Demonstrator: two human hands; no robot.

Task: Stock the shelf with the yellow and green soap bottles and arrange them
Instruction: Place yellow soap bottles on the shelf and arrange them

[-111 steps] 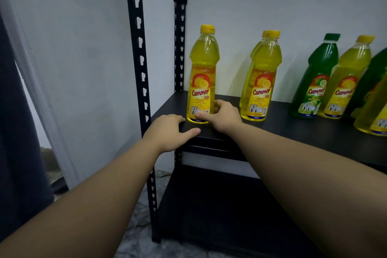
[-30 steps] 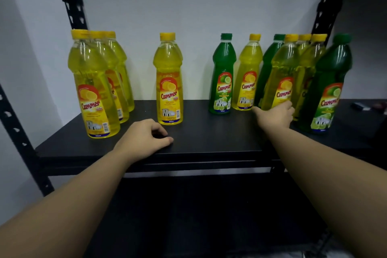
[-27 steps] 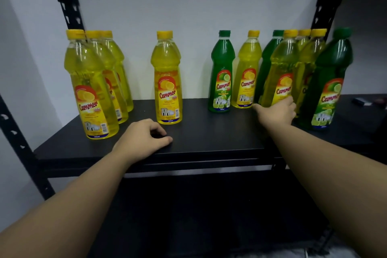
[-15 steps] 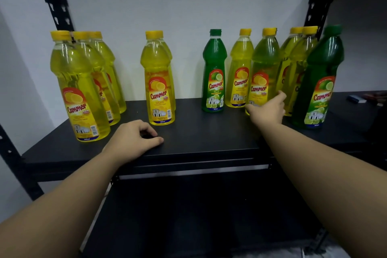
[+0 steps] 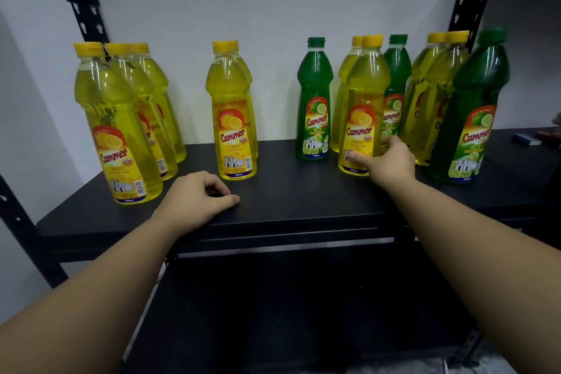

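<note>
The right hand (image 5: pixel 387 161) grips a glossy, waisted yellow bottle (image 5: pixel 362 106); the left hand (image 5: pixel 194 200), loosely curled, rests on the matte black shelf (image 5: pixel 303 194).

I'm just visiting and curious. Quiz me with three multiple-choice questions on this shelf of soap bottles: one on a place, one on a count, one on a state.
1. Where does the left hand rest?
A. On the front edge of the black metal shelf
B. On a bottle cap
C. On the floor

2. How many green plastic soap bottles show?
A. One
B. Three
C. Six

3. How is the yellow plastic soap bottle at the right hand?
A. Lying on its side
B. Lifted high in the air
C. Upright on the shelf, held near its base

Answers:
1 A: the loosely curled fingers lie on the shelf's front edge and hold nothing.
2 B: three green caps stand among the yellow ones.
3 C: its base sits on the shelf, with the thumb across its label.
</note>
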